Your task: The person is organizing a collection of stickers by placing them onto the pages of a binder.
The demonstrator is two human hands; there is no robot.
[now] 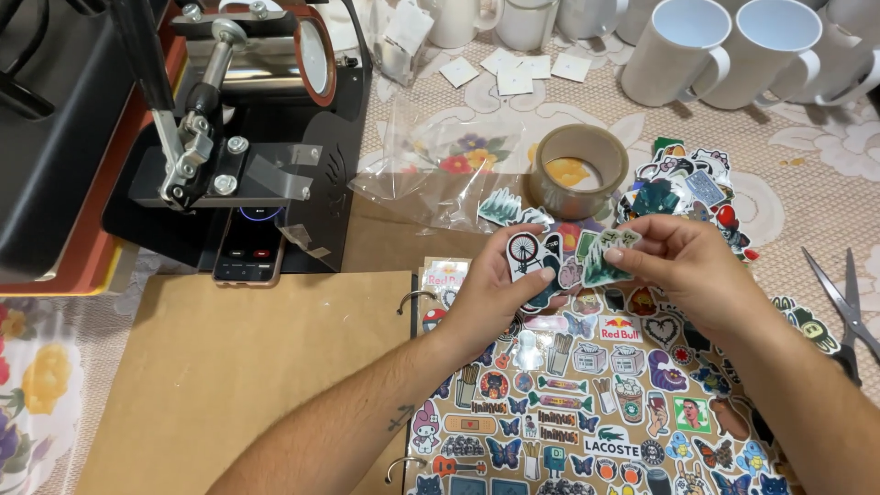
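Stickers (550, 257) between both hands' fingertips (612, 257).

White mugs (678, 55); floral tablecloth (825, 156); brown binder page (229, 367).

**A crowded craft table**

We see only the table (825, 183), spread with a beige lace cloth patterned with flowers. A black press machine (229, 110) fills its far left corner, and white mugs (715, 46) line the far edge. Scissors (848, 307) lie at the right edge. Soft, even light falls everywhere; walls and floor stay hidden.
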